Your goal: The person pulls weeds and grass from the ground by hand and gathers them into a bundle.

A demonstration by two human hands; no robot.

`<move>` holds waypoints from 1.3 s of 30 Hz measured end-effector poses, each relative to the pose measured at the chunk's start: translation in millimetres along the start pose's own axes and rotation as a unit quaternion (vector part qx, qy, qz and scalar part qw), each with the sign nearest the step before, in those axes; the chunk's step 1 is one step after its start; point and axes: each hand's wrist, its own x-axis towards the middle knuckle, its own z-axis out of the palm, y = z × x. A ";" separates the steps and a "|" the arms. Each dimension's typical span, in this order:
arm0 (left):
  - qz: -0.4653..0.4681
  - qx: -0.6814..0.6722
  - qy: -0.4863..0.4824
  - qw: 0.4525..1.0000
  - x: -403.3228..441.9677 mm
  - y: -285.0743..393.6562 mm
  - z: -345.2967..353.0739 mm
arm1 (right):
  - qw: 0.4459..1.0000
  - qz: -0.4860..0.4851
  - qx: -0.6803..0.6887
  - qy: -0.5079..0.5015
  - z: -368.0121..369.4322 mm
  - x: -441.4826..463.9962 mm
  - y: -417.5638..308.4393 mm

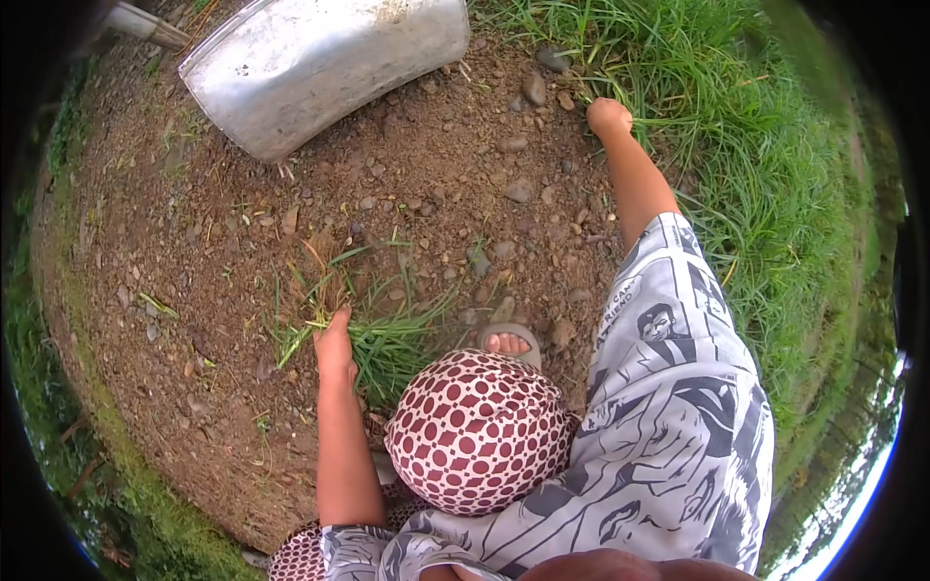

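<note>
My left hand (335, 347) is closed around a bunch of pulled grass (387, 344), whose blades spread out to both sides of it above the bare soil. Up at the right, my right hand (610, 118) is closed on blades of the standing grass (765, 145) at the edge of the growing patch. Its fingers are partly turned away from view. Between my arms is my knee in patterned cloth (484, 426), with a sandalled foot (511, 343) just beyond it.
A dented metal container (329, 68) lies on its side at the upper left, near a pole-like object (145, 27). Stones (534, 89) are scattered over the brown soil (194, 320). Dense grass runs down the right side.
</note>
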 end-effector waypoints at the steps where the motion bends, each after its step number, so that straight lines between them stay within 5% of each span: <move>1: -0.003 -0.003 -0.012 1.000 0.5 0.8 0.5 | 1.000 0.000 0.007 0.008 3.2 -8.4 4.3; 7: 0.022 -0.026 -0.035 0.999 19.7 1.7 2.8 | 0.993 -0.091 0.031 -0.074 9.1 -61.1 40.5; 11: 0.016 -0.008 -0.065 0.998 25.6 9.7 8.2 | 0.921 -0.078 0.367 0.101 -5.5 -79.8 64.7; 14: -0.003 0.016 -0.075 0.997 12.2 22.7 9.0 | 0.991 -0.056 0.119 0.034 -18.5 -72.6 70.5; 17: 0.000 0.016 -0.064 0.998 16.8 23.4 9.5 | 0.995 -0.096 -0.007 0.030 -12.1 -55.4 63.0; 25: -0.020 0.007 -0.062 0.998 18.2 9.0 4.0 | 0.959 -0.225 0.020 0.170 -44.0 8.8 -8.9; 28: -0.029 0.009 -0.042 0.999 15.5 8.7 2.6 | 0.962 -0.200 0.035 0.183 -35.1 52.6 -9.3; 34: -0.030 0.011 -0.031 0.999 10.4 17.5 7.7 | 0.978 -0.100 -0.159 0.088 -53.1 78.9 -2.5; 39: -0.030 0.013 -0.025 0.999 2.1 14.7 10.8 | 0.982 -0.075 -0.132 0.112 -54.3 77.1 12.0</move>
